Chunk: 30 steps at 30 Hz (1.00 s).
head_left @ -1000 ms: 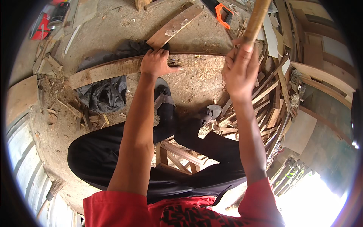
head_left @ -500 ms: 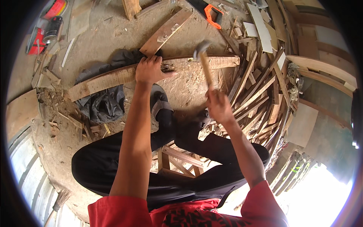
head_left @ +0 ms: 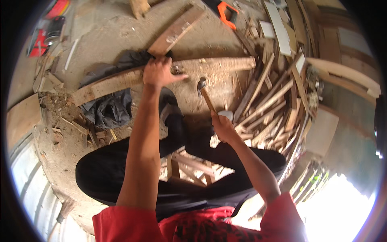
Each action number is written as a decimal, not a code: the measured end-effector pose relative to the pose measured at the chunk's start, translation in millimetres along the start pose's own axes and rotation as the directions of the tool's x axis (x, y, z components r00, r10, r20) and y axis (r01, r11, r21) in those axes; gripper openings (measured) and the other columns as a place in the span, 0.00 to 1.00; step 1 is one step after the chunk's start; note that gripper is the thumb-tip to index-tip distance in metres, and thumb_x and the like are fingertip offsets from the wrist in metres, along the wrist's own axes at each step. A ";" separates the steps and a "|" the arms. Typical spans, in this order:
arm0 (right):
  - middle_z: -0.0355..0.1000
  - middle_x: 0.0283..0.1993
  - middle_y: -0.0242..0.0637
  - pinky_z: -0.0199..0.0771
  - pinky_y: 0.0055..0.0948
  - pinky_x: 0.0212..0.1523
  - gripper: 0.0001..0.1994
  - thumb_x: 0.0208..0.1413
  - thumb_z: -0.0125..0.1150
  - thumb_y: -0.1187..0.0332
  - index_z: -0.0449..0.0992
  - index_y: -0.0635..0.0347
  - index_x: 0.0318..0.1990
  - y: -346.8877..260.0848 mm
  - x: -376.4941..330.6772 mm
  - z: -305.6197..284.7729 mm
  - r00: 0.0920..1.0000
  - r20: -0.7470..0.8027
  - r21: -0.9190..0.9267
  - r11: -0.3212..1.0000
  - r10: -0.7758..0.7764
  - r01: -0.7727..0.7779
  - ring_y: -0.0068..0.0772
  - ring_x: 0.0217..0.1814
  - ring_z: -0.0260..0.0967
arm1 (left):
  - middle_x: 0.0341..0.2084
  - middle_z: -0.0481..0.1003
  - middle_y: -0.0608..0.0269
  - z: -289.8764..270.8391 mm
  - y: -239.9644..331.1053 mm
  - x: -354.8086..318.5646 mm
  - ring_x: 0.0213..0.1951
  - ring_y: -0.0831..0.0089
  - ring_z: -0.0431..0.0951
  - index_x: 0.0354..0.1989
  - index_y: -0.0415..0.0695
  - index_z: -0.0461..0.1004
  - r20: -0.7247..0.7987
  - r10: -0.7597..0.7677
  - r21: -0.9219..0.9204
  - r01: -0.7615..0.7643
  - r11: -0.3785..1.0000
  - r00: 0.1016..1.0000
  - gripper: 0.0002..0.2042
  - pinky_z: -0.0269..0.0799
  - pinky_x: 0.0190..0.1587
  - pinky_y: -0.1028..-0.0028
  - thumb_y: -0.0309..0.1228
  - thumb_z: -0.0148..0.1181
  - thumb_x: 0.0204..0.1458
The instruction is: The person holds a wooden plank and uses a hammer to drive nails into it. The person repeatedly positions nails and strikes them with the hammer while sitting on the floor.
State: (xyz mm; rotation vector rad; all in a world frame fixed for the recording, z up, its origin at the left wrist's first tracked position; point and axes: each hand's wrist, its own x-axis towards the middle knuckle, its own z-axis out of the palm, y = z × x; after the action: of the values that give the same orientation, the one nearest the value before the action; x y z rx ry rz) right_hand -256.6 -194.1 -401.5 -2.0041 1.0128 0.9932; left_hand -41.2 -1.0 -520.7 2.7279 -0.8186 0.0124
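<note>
A long wooden plank lies flat across the dirt floor, running from the left side to the right. The left hand presses down on top of the plank near its middle, with the fingers spread out and the thumb sticking out to the right. It is not wrapped around anything. Something small and dark sits by the thumb, but it is too small to make out. The right hand is closed tight around the wooden handle of a hammer. The hammer's metal head is up near the plank's near edge, just to the right of the left hand, and the picture does not show if it touches the wood. A dark crumpled cloth lies under and in front of the plank. A shorter board lies just behind the plank, tilted. To the right is a big messy pile of wood strips. An orange-handled saw lies far back. A red tool and a dark can lie at the far left. The person sits with legs in black trousers.
</note>
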 end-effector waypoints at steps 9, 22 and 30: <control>0.59 0.17 0.30 0.63 0.31 0.20 0.32 0.73 0.35 0.42 0.71 0.65 0.36 -51.0 -16.3 -48.8 0.732 -0.366 0.061 0.770 -0.574 0.635 0.24 0.18 0.63 | 0.36 0.82 0.53 8.1 -6.3 5.7 0.37 0.59 0.83 0.40 0.38 0.80 -0.045 0.070 -0.040 -0.071 0.997 0.997 0.44 0.77 0.47 0.64 0.73 0.67 0.34; 0.67 0.25 0.44 0.70 0.40 0.21 0.15 0.70 0.49 0.63 0.73 0.70 0.45 6.1 40.1 -27.5 0.764 -0.234 -0.241 0.797 -0.601 0.554 0.41 0.21 0.69 | 0.37 0.82 0.55 14.3 -6.2 6.9 0.40 0.62 0.84 0.38 0.40 0.79 -0.180 0.096 -0.041 -0.105 0.994 0.979 0.42 0.75 0.48 0.62 0.75 0.64 0.36; 0.68 0.20 0.34 0.66 0.32 0.20 0.31 0.69 0.44 0.41 0.74 0.67 0.34 -40.8 23.3 -65.8 0.861 -0.409 0.189 0.894 -0.304 0.406 0.28 0.18 0.67 | 0.34 0.82 0.55 10.4 -0.4 11.0 0.38 0.61 0.83 0.35 0.41 0.79 -0.115 0.078 -0.061 -0.086 0.994 0.990 0.40 0.76 0.45 0.64 0.72 0.68 0.34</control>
State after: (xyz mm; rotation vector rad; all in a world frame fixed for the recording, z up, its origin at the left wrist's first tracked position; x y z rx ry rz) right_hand -190.9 -236.2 -380.5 -2.0826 0.8581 0.2616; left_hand -32.5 -9.4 -529.7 2.6040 -0.8824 0.1526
